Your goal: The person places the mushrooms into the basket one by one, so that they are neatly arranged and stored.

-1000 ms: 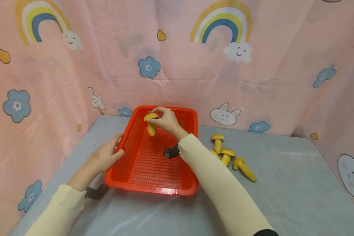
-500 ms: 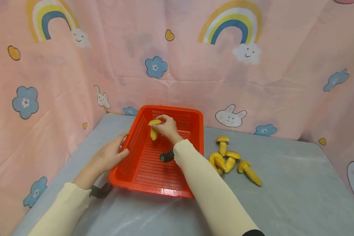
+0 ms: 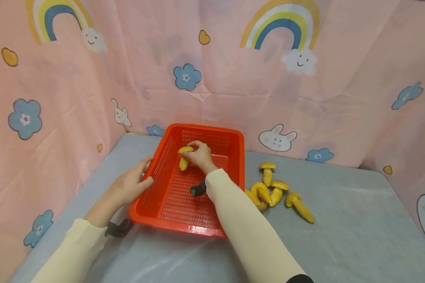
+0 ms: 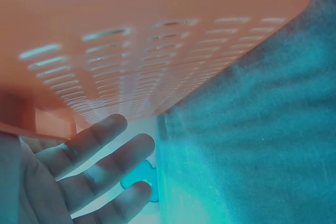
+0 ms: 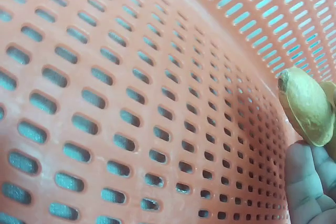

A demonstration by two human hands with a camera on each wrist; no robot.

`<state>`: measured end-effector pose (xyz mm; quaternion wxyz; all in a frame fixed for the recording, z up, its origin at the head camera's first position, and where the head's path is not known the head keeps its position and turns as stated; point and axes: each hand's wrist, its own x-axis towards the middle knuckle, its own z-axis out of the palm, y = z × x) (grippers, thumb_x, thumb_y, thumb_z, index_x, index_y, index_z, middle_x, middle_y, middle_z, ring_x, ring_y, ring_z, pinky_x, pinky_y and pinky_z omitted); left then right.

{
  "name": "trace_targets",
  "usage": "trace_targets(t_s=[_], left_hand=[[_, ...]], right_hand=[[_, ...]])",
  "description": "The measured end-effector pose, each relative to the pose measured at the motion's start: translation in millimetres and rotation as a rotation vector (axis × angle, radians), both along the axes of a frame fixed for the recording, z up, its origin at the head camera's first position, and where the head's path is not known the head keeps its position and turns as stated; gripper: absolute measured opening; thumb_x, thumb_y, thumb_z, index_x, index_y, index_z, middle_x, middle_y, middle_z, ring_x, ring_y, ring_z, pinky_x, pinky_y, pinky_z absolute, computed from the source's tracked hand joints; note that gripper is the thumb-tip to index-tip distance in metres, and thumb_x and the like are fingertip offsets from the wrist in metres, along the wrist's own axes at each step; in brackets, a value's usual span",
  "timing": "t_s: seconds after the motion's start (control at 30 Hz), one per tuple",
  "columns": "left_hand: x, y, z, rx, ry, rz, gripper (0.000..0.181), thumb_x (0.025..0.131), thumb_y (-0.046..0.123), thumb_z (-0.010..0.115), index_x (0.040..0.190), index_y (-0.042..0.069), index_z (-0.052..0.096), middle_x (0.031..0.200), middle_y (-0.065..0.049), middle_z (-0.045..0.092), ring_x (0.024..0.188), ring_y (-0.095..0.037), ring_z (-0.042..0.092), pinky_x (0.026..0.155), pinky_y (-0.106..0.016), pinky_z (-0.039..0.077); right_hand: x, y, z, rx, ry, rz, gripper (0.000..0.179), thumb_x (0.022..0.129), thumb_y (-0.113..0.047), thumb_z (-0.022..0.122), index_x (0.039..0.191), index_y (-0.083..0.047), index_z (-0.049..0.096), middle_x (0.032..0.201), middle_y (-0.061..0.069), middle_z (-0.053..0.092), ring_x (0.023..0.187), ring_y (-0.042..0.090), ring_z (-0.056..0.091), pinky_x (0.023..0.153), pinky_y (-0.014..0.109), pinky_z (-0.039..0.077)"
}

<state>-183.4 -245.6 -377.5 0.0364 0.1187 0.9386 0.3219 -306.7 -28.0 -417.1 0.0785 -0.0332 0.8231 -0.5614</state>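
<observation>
In the head view a red perforated plastic basket (image 3: 189, 230) sits on the table. My right hand (image 3: 200, 154) reaches into its far left part and pinches a yellow mushroom (image 3: 184, 162) by the upper stem, cap toward the back. The right wrist view shows the same mushroom (image 5: 307, 107) at the right edge, above my fingers (image 5: 310, 182); whether it touches the basket floor I cannot tell. My left hand (image 3: 129, 186) rests at the left rim, thumb at the edge. Its fingers (image 4: 107, 166) stretch out straight and spread beneath the rim in the left wrist view.
Several yellow mushrooms (image 3: 277, 193) lie on the grey-covered table (image 3: 343, 220) right of the basket, one partly behind the right sleeve (image 3: 246, 224). A pink patterned curtain (image 3: 233, 74) hangs behind and at both sides.
My right hand has lowered the mushroom deeper into the basket, slightly nearer to me. My left hand stays at the rim. The head view has shifted a little.
</observation>
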Motion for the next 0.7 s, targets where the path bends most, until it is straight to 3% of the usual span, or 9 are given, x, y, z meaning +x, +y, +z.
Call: trace_targets(t_s=[0.7], left_hand=[[0.0, 0.2, -1.0, -0.015, -0.03, 0.021, 0.064, 0.093, 0.022, 0.05, 0.151, 0.01, 0.025, 0.128, -0.025, 0.058, 0.097, -0.03, 0.068, 0.066, -0.035, 0.059]], right_hand=[[-0.1, 1.6, -4.8, 0.059, -0.064, 0.005, 0.038, 0.083, -0.018, 0.073, 0.118, -0.011, 0.062, 0.11, 0.016, 0.06, 0.078, 0.021, 0.066, 0.057, 0.026, 0.057]])
